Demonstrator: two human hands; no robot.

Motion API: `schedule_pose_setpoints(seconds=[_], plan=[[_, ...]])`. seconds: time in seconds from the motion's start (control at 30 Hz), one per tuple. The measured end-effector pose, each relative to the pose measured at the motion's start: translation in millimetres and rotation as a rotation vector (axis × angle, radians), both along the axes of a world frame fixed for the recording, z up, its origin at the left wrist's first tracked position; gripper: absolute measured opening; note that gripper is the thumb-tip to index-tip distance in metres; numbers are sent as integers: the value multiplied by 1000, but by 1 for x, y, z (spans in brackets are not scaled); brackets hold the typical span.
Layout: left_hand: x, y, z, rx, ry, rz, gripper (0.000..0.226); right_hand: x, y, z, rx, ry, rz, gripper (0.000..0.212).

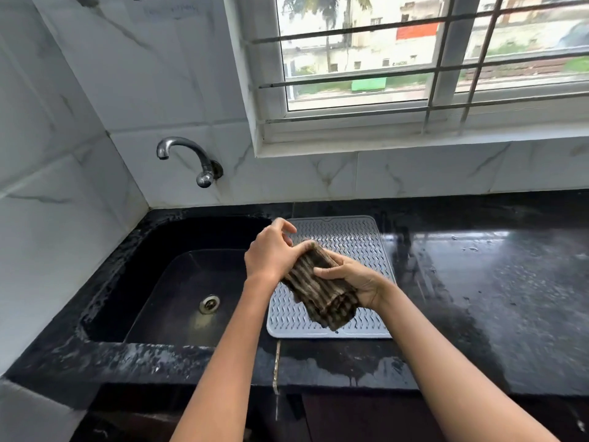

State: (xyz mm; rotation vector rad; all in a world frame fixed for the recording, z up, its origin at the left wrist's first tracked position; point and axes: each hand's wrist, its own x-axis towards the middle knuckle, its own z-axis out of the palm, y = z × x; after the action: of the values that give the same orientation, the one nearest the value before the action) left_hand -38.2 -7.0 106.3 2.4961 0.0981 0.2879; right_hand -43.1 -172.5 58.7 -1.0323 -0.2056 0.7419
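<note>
We hold a brown striped cloth [322, 296] in both hands above the left half of a grey ridged drying mat [357, 232]. Our left hand [271, 252] grips the cloth's upper end, its fingers [288, 226] curled in and clamped on the fabric. Our right hand [355, 279] wraps round the middle of the cloth from the right, with fingers [328, 271] and thumb closed on it. The cloth is bunched lengthways and slants down toward the front edge of the tabletop [484, 282]; we cannot tell whether its lower end touches the mat. The mat lies flat on the wet black tabletop, just beside the sink [197, 232] at the tabletop's left end. The sink's basin is dark and wet, and a metal drain [209, 303] sits in its floor. A curved steel tap [188, 157] juts from the tiled wall above the sink's back edge
</note>
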Motion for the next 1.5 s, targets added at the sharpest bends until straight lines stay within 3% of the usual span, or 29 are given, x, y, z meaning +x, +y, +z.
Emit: schedule_pose_setpoints(seconds=[0.1,0.23,0.33,0.4,0.53,0.7,0.8,0.9,1.1,1.5], plan=[[14,6,-17,-34,-49,84,24,16,-11,-8,-187,64,-140,49],[32,-3,-43,17,86,0,22,52,-38,-6,-386,114,-422,59],[55,-23,-58,114,170,-103,25,92,-54,-7,-571,34,-635,62],[78,-38,-65,171,175,-142,26,125,-66,-13,-737,-48,-754,53],[138,-76,-83,177,190,-235,32,185,-89,-23,-1014,-135,-873,44],[219,-129,-121,153,274,-298,43,252,-99,-49,-1373,-359,-712,59],[254,-143,-141,236,309,-346,51,270,-95,-76,-1471,-547,-450,55],[269,-140,-164,303,370,-394,57,273,-79,-105,-1640,-582,-188,62],[272,-128,-185,389,285,-418,54,277,-66,-125,-1830,-738,-272,47],[274,-128,-180,519,370,-450,56,236,-53,-97,-1903,-645,-167,33]])
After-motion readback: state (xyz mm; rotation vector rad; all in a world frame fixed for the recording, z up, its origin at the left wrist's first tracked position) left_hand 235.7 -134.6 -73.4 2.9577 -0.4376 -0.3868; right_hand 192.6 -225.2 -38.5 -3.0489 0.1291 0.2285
